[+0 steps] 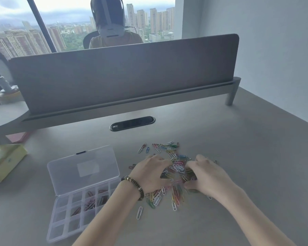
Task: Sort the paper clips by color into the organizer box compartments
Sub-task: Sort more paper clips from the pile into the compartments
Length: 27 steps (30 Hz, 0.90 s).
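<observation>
Head view: paper clips (174, 167) lie heaped at centre frame on the counter (256, 157), pointing every way, partly hidden under both hands. Left hand (149, 174) and right hand (207, 176) rest on the pile, fingers curled down; whether either pinches a clip, I cannot tell. At lower left the organizer box (75, 208) runs lengthwise toward the bottom edge, lid (84, 169) open, clips in some compartments blurred, its right side covered by the left forearm.

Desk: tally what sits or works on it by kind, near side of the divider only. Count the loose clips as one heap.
Hands: 2, left hand and right hand
Organizer box: 1
Paper clip heap: 1
Yellow box: 1
Beaded bracelet: 1
Total: 6
</observation>
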Each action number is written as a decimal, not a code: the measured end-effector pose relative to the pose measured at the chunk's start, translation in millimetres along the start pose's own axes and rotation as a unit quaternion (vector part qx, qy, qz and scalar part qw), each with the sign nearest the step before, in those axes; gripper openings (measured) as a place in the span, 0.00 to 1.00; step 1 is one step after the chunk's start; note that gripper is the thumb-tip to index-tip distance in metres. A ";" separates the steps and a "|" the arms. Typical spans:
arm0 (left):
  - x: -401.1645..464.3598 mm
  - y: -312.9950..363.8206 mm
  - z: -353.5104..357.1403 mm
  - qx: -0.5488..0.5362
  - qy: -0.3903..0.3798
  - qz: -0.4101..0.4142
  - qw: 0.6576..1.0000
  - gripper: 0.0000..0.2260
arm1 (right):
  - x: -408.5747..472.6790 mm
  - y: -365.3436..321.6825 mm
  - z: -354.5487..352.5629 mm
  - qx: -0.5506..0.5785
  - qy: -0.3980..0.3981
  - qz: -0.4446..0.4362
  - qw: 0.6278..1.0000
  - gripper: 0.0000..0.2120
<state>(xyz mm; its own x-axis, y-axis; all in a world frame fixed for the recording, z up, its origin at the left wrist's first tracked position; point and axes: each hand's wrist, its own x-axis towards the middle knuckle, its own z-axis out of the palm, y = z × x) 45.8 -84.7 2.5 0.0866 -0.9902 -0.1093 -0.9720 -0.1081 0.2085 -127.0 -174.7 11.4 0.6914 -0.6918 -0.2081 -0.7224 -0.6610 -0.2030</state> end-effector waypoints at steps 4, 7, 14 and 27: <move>10.0 4.8 3.5 -0.024 0.038 0.010 0.999 0.07 | 3.2 6.4 3.8 0.032 0.050 -0.013 0.998 0.09; 15.5 5.1 7.0 -0.040 0.061 0.009 0.997 0.06 | 7.2 12.1 4.4 0.079 0.046 -0.009 0.996 0.09; 18.2 5.7 5.9 -0.095 0.077 0.008 0.992 0.06 | 11.3 23.7 1.6 0.124 0.049 0.007 0.991 0.09; -30.6 -15.9 -31.2 -0.195 0.166 -0.043 0.966 0.10 | -9.6 0.8 -30.6 0.208 0.096 -0.018 0.973 0.06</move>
<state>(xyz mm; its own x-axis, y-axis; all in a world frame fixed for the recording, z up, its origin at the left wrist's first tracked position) 65.4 -55.4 32.8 0.2908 -0.9429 0.1622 -0.8081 -0.1513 0.5694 -134.4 -177.6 42.6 0.6739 -0.7386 -0.0197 -0.6067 -0.5380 -0.5853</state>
